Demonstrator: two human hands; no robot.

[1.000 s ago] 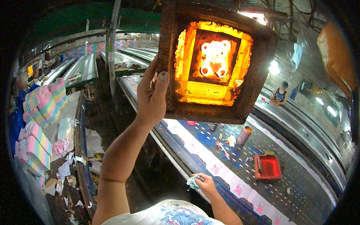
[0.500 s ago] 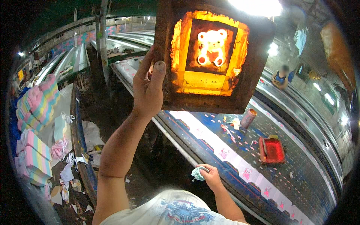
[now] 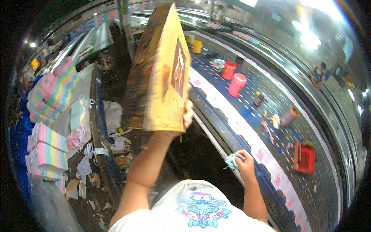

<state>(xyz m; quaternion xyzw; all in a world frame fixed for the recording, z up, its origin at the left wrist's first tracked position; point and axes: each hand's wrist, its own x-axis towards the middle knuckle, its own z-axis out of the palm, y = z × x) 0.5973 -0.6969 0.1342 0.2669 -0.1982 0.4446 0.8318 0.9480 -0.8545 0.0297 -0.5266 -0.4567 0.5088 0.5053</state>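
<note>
My left hand (image 3: 184, 118) grips the lower edge of a wooden printing screen frame (image 3: 160, 73), held upright and turned edge-on to me; a small figure shape shows on its mesh. My right hand (image 3: 243, 162) is closed on a pale blue rag (image 3: 232, 160) at the near edge of the long printing table (image 3: 251, 96). A white printed strip (image 3: 247, 133) with pink marks runs along that table past my right hand.
On the blue table stand red and pink pots (image 3: 236, 84), a yellow pot (image 3: 197, 46), a brown can (image 3: 289, 116) and a red tray (image 3: 305, 157). Stacks of pastel cloth (image 3: 48, 116) sit at left, with paper scraps on the floor. Another person (image 3: 319, 73) is at the far right.
The frame has come down from overhead, where it was lit from behind, and turned edge-on. My view has tipped down toward the table. My right hand stays on the rag.
</note>
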